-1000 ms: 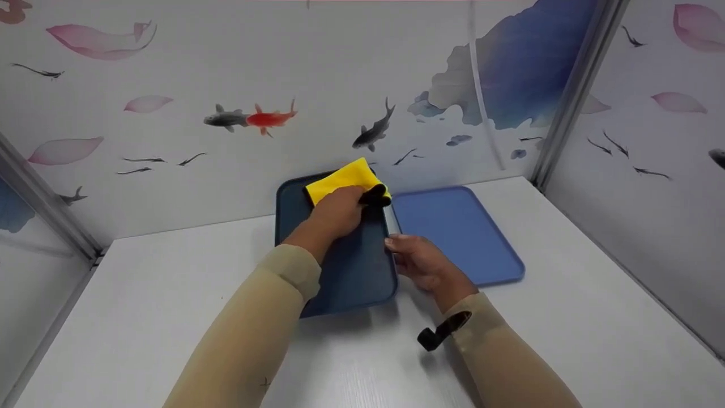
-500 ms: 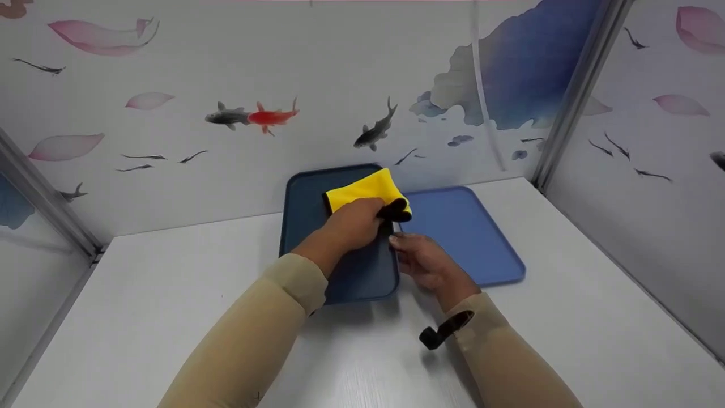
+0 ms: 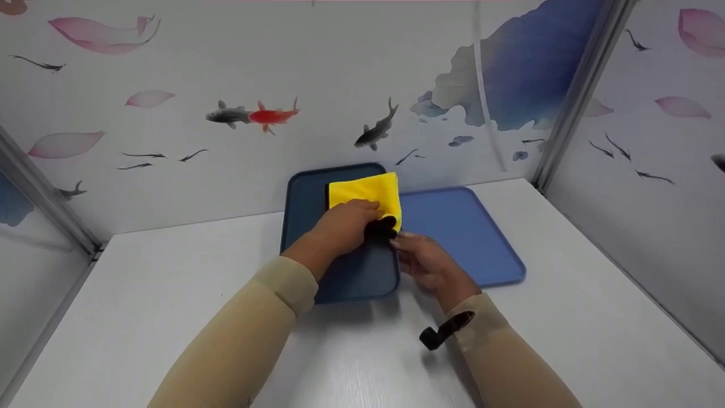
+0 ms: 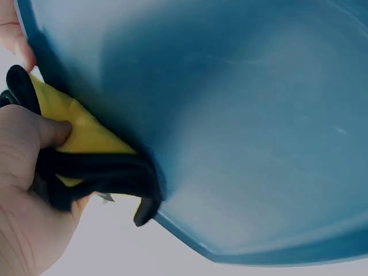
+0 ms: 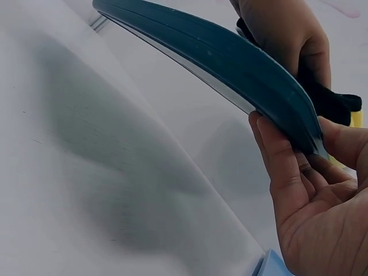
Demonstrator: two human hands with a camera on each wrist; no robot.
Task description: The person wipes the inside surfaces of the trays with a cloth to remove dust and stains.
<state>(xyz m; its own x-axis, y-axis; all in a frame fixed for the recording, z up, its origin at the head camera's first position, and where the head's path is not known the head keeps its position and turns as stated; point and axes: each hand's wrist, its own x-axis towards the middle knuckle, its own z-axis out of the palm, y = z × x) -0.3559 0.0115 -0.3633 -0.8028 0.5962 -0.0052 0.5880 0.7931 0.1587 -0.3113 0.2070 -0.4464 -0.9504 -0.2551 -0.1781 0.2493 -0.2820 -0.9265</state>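
Note:
A dark blue tray (image 3: 357, 277) is held tilted above the table, its inner face toward me. My right hand (image 3: 425, 263) pinches its right edge, thumb on the inner side and fingers behind, as the right wrist view shows. In my left hand (image 3: 342, 226) is a yellow cloth (image 3: 365, 190) with a black underside, bunched between thumb and fingers. The left wrist view has the cloth (image 4: 86, 126) lying against the tray's edge (image 4: 184, 241), close to the right hand's fingertips (image 4: 23, 54).
A lighter blue tray (image 3: 464, 232) lies flat on the white table (image 3: 170, 306), right of the held tray. Walls painted with fish and petals (image 3: 272, 118) enclose the back and sides. A black strap (image 3: 447, 328) circles the right wrist.
The left hand and cloth have moved right, then slightly down along the tray toward its right edge. The tray has shifted a little and changed its tilt; the right hand keeps its hold.

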